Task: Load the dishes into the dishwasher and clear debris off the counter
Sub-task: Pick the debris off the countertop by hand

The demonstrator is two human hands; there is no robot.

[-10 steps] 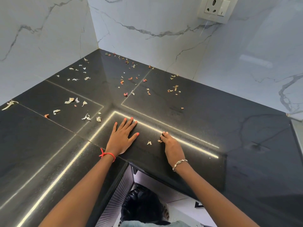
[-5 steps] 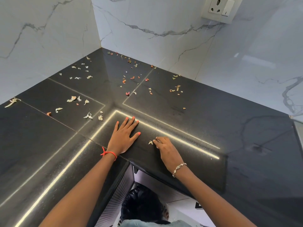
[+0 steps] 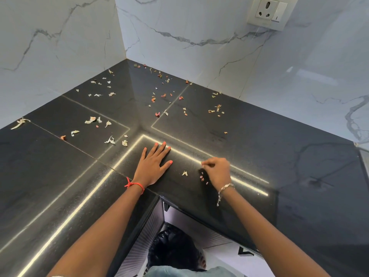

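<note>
Debris (image 3: 157,99) of pale and reddish dry scraps lies scattered over the black counter (image 3: 259,148), mostly toward the back corner. My left hand (image 3: 152,165) lies flat on the counter near its inner corner, fingers straight. My right hand (image 3: 216,170) is raised just above the counter to the right, with fingers curled and fingertips pinched together as if on small scraps. A few tiny pink bits (image 3: 202,178) show under its palm. One pale scrap (image 3: 184,173) lies between the two hands.
White marble walls meet at the back corner, and a wall socket (image 3: 267,12) is at the upper right. More pale scraps (image 3: 90,119) lie on the left counter. Below the counter's inner edge is a black bin bag (image 3: 171,248).
My right hand has lifted off the counter and moved right, away from the pale scrap, with its fingers pinched. The left hand stays flat in place.
</note>
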